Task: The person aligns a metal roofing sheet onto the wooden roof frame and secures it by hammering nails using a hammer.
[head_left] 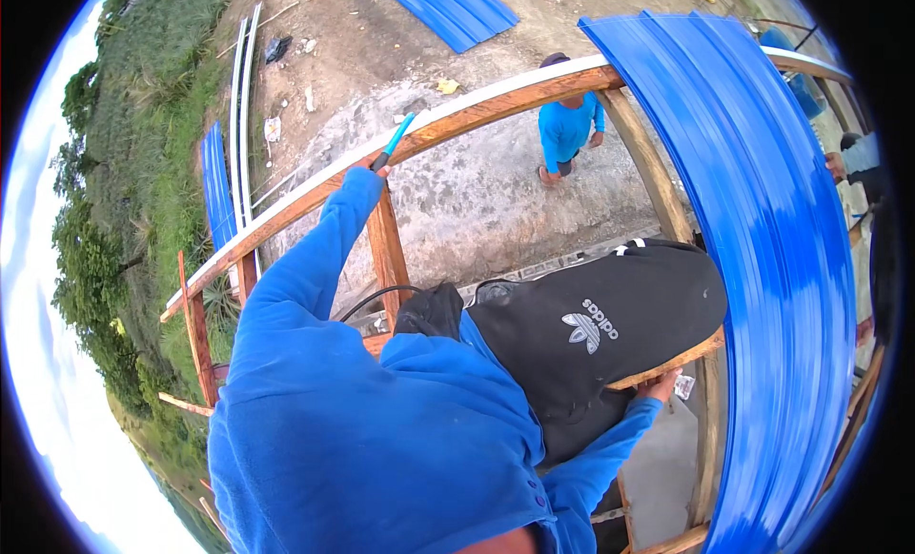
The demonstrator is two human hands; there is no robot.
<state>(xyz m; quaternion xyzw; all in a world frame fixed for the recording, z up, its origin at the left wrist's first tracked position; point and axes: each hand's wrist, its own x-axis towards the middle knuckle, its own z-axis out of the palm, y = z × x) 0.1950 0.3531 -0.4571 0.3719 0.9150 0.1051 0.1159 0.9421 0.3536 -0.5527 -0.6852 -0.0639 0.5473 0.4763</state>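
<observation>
at the far left edge of the frame, down on the ground, a few blue corrugated sheets [217,187] lie flat beside long pale strips [240,106], out of the way of the timber frame i am perched on.

my left hand [374,163] is stretched out to the long top beam [457,111], the one capped with a pale strip that runs from the lower left corner up toward the right. my fingers are clenched around a tool with a light blue handle [398,137], its tip pointing up and away over the beam's edge; i cannot tell what kind of tool it is. i hold it there because the beam is where the wooden upright [389,254] meets it just below my wrist.

a black cable [376,297] curves across my lap. my legs, in black trousers [591,335] with a small white logo patch on the knee, straddle a lower cross beam [667,366] for balance.

my right hand [658,387] grips the edge of that cross beam, fingers wrapped over it, to steady me.

a person in a blue top [567,125] stands on the concrete below. at the right, a long blue corrugated roof sheet [762,221] already lies over the frame, running down its right edge. another sheet [448,9] lies on the ground at the top.
</observation>
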